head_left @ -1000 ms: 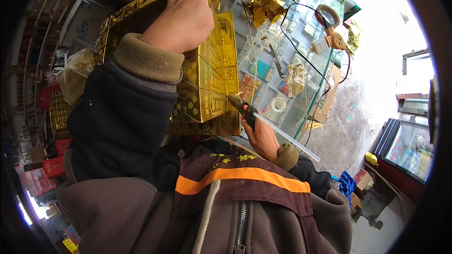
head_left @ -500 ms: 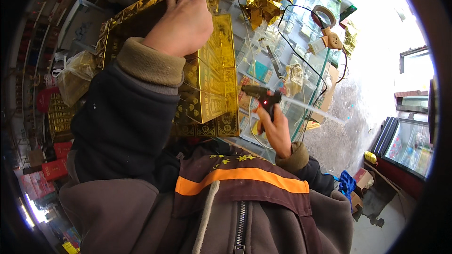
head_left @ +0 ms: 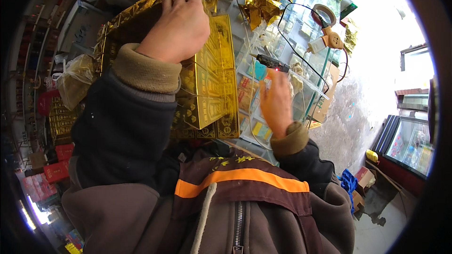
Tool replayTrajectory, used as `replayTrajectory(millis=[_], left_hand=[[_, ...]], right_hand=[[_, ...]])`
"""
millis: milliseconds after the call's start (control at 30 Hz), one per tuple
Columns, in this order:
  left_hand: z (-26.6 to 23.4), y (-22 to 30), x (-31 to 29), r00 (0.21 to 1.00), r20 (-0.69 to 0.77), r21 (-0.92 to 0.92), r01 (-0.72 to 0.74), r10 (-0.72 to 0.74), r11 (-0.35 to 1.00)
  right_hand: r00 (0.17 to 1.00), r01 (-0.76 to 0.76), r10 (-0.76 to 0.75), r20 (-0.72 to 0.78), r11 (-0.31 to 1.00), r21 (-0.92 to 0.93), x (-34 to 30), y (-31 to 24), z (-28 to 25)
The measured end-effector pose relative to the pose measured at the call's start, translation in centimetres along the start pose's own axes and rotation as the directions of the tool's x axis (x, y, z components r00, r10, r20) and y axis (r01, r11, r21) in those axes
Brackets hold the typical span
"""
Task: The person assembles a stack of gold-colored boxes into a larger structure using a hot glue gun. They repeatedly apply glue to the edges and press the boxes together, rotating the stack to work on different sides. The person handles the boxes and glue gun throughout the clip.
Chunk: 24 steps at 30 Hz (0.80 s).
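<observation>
Left hand (head_left: 186, 30) lies over the top of a gold box (head_left: 209, 96), fingers out straight and side by side. Right hand (head_left: 277, 102) is up by a black glue gun (head_left: 270, 62), thumb apart from the fingers, but it looks smudgy, so I can't tell if it has hold of the handle. Under them is a long glass counter (head_left: 297, 114) with little packs (head_left: 260, 130) showing through. The gold box is on the counter's left side, by the near edge. Crumpled gold paper (head_left: 262, 7) lies near the far end. The glue gun is over the middle, right of the box and not touching it, nose toward the box. A clear glue stick (head_left: 313, 86) pokes out of its back toward the right edge. By that edge a tape roll (head_left: 323, 7) is just beside a tan plug block (head_left: 335, 41). One tiny red light (head_left: 276, 69) shines on the gun
</observation>
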<state>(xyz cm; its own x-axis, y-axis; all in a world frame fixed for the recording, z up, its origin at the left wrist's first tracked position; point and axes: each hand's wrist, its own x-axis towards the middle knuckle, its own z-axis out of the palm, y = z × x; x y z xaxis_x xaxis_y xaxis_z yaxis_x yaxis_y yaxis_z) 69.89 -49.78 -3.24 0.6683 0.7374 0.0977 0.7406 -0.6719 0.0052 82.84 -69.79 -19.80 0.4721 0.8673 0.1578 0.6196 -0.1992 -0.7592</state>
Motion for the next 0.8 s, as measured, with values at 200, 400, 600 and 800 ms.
replayTrajectory(millis=[200,400,600,800], left_hand=[[-0.2,-0.3,0.1,0.999,-0.026,-0.005,-0.035,0.035,0.999],[0.2,-0.8,-0.1,0.999,-0.043,-0.078,-0.034,0.031,0.996],[-0.1,-0.4,-0.1,0.998,-0.044,-0.071,-0.049,0.046,0.996],[-0.4,0.0,-0.4,0.998,-0.030,-0.033,-0.052,0.051,0.998]], right_hand=[[0.984,0.135,-0.170,0.060,0.915,0.379,-1.7,-3.3,7.3],[0.982,0.106,-0.152,0.115,0.937,0.333,-1.8,-2.8,8.3],[0.972,0.118,-0.186,0.145,0.915,0.385,-1.5,-2.5,7.9],[0.986,0.006,-0.070,0.149,0.920,0.392,0.5,-2.7,7.2]])
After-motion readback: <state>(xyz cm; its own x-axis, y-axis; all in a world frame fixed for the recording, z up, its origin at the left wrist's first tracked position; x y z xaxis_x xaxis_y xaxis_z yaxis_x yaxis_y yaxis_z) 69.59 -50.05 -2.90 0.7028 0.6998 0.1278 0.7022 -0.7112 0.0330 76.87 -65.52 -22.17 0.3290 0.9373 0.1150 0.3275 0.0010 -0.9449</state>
